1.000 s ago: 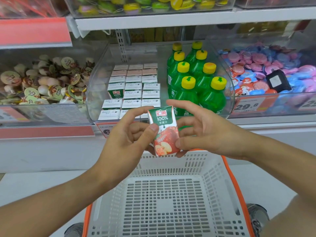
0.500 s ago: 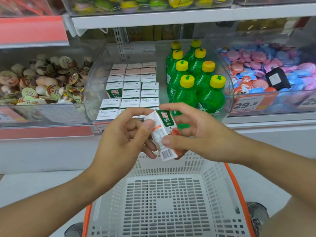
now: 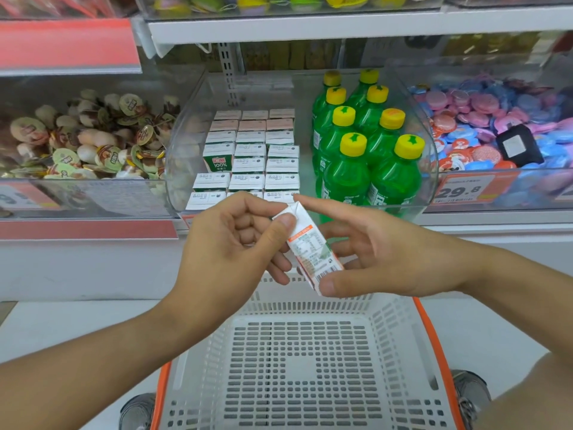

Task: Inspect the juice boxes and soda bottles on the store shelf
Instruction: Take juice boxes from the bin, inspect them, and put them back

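Observation:
A small juice box (image 3: 313, 248) is held tilted in front of the shelf, its printed side panel and barcode facing me. My left hand (image 3: 229, 240) pinches its upper corner with thumb and fingers. My right hand (image 3: 381, 252) grips it from the right, thumb at its lower end and forefinger over its top. Behind, a clear bin (image 3: 183, 169) holds rows of juice boxes (image 3: 251, 159) on the left and several green soda bottles with yellow caps (image 3: 369, 150) on the right.
A white shopping basket with an orange rim (image 3: 297, 367) sits right below my hands. Clear bins of round wrapped snacks (image 3: 80, 141) stand at the left and of pink and blue packets (image 3: 490, 131) at the right. A price tag reads 29.8 (image 3: 462, 189).
The juice box has been turned in my hands from its apple-picture front to its printed side panel, and it now leans over more. Both hands shifted their hold on it.

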